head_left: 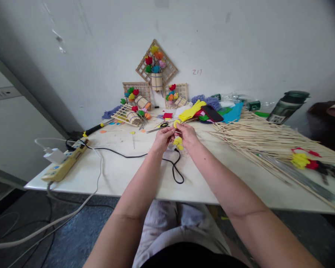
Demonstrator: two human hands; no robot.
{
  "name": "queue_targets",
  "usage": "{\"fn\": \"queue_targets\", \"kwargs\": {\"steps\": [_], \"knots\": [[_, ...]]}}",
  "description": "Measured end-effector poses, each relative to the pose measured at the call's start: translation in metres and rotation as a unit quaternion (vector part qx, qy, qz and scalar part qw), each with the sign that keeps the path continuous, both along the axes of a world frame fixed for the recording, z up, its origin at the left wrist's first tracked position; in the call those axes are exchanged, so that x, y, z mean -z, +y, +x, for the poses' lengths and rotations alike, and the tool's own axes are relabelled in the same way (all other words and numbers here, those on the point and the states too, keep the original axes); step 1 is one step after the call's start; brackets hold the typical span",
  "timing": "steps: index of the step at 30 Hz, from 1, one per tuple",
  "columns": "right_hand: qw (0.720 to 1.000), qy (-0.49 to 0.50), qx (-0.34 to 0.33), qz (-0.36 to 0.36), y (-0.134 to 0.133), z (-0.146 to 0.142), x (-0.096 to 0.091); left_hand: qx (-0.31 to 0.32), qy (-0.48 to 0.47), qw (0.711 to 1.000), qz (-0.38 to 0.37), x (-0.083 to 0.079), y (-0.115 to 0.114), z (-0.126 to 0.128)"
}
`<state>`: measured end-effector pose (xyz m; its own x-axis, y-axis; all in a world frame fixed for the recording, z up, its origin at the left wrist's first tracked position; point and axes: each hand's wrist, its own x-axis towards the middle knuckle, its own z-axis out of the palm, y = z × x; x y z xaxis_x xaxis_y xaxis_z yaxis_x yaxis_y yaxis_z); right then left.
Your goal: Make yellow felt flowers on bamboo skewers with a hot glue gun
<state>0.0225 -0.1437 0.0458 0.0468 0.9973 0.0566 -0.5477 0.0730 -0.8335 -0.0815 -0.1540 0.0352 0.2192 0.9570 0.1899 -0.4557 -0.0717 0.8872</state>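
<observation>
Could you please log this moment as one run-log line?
left hand: at yellow piece, grip unclear; right hand: pinching same piece; below: yellow cluster; beyond: scissors; right side: thin sticks

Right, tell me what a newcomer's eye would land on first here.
Probably the diamond-shaped lattice against the wall, with its bright, many-coloured flowers. Next, the wide spread of thin pale sticks on the right of the table. Then, near the middle, the left hand and right hand, close together at a round yellow piece.
</observation>
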Motion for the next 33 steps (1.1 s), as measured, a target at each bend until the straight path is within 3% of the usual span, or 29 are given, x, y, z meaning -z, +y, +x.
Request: {"fn": "queue_targets", "kwargs": {"steps": [10,15,18,26,33], "knots": [[0.999,-0.009,-0.003,0.037,0.002,-0.001,0.004,0.019,0.000,1.000,0.000,0.000,0.000,-0.002],[0.994,-0.026,-0.078,0.065,0.001,0.003,0.003,0.074,0.001,0.997,-0.007,0.002,0.000,-0.006],[0.991,-0.034,-0.104,0.078,-0.001,0.004,0.002,0.067,-0.004,0.998,-0.004,0.002,0.001,-0.006],[0.997,-0.063,0.042,0.017,0.008,0.007,0.005,-0.037,0.025,0.999,0.009,-0.001,0.001,-0.004],[0.997,-0.071,0.037,0.009,0.007,0.011,0.002,-0.056,0.049,0.997,0.013,-0.002,-0.001,-0.003]]}}
